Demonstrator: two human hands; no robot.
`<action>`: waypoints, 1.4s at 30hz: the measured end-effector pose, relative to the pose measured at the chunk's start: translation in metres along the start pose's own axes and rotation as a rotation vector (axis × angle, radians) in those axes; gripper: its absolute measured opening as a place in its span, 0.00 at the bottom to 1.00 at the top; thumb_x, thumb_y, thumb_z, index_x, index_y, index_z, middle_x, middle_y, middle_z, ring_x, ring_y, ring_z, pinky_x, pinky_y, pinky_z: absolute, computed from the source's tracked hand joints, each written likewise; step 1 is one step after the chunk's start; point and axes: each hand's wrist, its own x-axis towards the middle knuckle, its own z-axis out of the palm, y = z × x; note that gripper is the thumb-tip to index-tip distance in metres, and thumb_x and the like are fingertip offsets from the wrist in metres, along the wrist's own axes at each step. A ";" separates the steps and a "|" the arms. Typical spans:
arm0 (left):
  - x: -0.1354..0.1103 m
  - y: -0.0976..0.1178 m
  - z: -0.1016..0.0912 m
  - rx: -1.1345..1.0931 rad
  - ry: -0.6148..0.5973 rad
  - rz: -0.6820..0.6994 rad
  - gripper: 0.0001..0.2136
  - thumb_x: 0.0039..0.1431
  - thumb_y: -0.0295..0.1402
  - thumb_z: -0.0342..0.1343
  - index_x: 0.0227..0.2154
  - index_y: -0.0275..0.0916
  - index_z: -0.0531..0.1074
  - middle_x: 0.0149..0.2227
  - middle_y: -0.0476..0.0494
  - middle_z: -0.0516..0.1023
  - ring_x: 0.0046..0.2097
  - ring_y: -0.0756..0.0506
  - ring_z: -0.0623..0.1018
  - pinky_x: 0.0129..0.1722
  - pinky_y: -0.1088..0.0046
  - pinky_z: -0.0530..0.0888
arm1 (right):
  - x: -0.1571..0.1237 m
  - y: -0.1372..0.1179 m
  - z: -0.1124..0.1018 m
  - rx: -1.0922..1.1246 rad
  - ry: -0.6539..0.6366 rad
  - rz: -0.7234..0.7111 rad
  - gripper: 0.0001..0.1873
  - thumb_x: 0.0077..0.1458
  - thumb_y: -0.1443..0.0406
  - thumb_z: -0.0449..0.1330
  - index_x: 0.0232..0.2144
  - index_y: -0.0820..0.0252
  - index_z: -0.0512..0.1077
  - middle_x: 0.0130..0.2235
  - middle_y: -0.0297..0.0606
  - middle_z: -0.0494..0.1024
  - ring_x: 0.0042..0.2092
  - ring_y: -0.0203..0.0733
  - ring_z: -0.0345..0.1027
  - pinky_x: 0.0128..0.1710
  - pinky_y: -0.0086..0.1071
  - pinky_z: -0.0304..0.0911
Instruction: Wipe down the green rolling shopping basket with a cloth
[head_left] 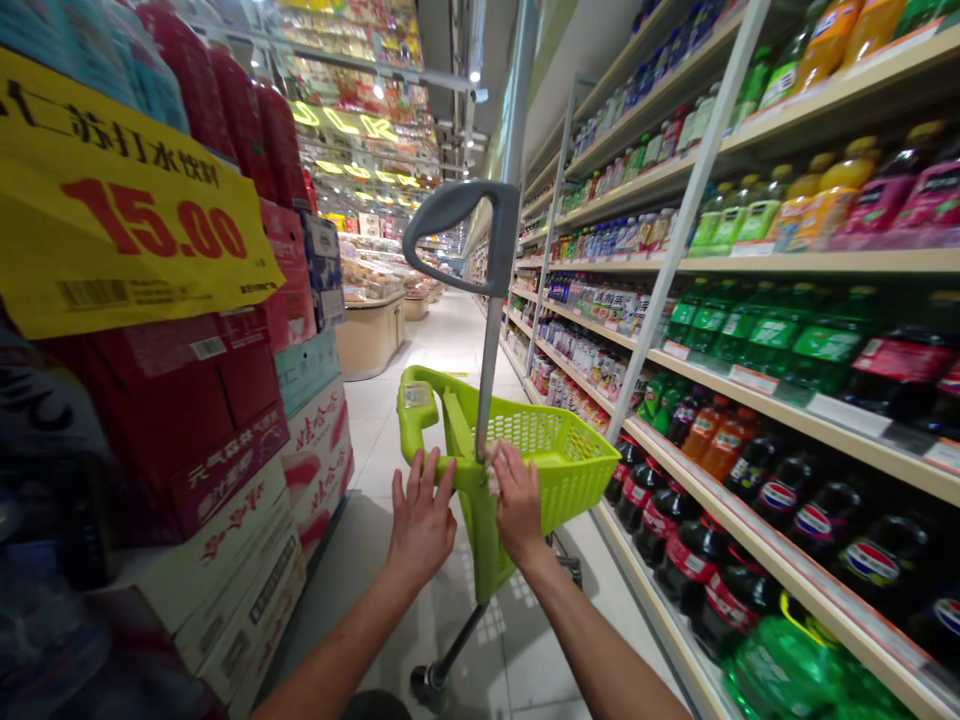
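A lime-green shopping cart basket with perforated walls stands in front of me on a wheeled frame. Its grey pole rises upright and carries a grey loop handle near the top. On the basket's near rim, left of the pole, rest the spread fingertips of my left hand; the palm is turned down and holds nothing. Just right of the pole, my right hand presses a crumpled whitish tissue against the rim. The tissue is mostly covered by the fingers.
Shelves of bottled drinks run along the right side, close to the basket. Stacked drink cartons and a yellow price sign stand at the left. Between them the tiled aisle floor leads toward wooden display counters.
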 end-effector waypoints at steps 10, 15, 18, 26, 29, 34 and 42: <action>0.026 -0.027 -0.012 -0.071 0.018 0.067 0.20 0.53 0.31 0.47 0.51 0.38 0.63 0.52 0.37 0.69 0.56 0.40 0.64 0.58 0.51 0.52 | 0.000 0.012 0.013 -0.008 0.016 0.043 0.26 0.50 0.76 0.44 0.49 0.58 0.66 0.50 0.43 0.70 0.53 0.43 0.62 0.52 0.39 0.55; 0.065 -0.060 -0.028 -0.159 -0.264 0.155 0.15 0.55 0.38 0.46 0.44 0.41 0.67 0.48 0.42 0.72 0.55 0.41 0.65 0.57 0.49 0.53 | 0.003 -0.004 0.018 0.057 -0.113 0.040 0.27 0.49 0.77 0.45 0.51 0.59 0.66 0.54 0.44 0.66 0.56 0.43 0.58 0.52 0.41 0.55; 0.082 -0.067 -0.039 -0.116 -0.411 0.244 0.10 0.54 0.38 0.48 0.35 0.42 0.69 0.40 0.46 0.75 0.50 0.42 0.70 0.56 0.52 0.53 | -0.019 0.028 0.021 -0.021 -0.087 0.119 0.27 0.48 0.78 0.43 0.48 0.58 0.69 0.51 0.45 0.71 0.51 0.46 0.64 0.49 0.43 0.58; 0.093 -0.054 -0.045 -0.011 -0.458 0.260 0.08 0.54 0.36 0.50 0.26 0.39 0.70 0.29 0.46 0.76 0.38 0.45 0.74 0.56 0.56 0.57 | 0.001 0.000 0.037 0.125 0.100 0.102 0.26 0.52 0.75 0.43 0.53 0.59 0.64 0.53 0.44 0.67 0.55 0.43 0.60 0.51 0.40 0.59; 0.083 -0.044 -0.047 -0.003 -0.410 0.244 0.08 0.54 0.36 0.49 0.26 0.39 0.70 0.29 0.46 0.76 0.39 0.45 0.74 0.56 0.55 0.57 | 0.006 -0.010 0.033 0.156 0.044 0.033 0.27 0.52 0.75 0.44 0.53 0.60 0.64 0.55 0.44 0.65 0.57 0.43 0.58 0.53 0.42 0.57; 0.068 -0.024 -0.056 -0.028 -0.381 0.193 0.08 0.54 0.36 0.50 0.25 0.39 0.69 0.28 0.46 0.76 0.38 0.44 0.74 0.56 0.53 0.57 | -0.007 0.014 0.015 0.172 0.052 0.197 0.23 0.54 0.73 0.43 0.49 0.62 0.68 0.51 0.46 0.70 0.54 0.45 0.61 0.51 0.44 0.60; 0.056 0.011 -0.064 -0.026 -0.417 0.080 0.09 0.54 0.36 0.49 0.28 0.36 0.71 0.32 0.40 0.77 0.42 0.40 0.73 0.55 0.55 0.57 | -0.013 -0.048 -0.018 0.444 0.084 0.165 0.30 0.50 0.78 0.44 0.55 0.59 0.61 0.60 0.41 0.58 0.61 0.41 0.50 0.58 0.41 0.52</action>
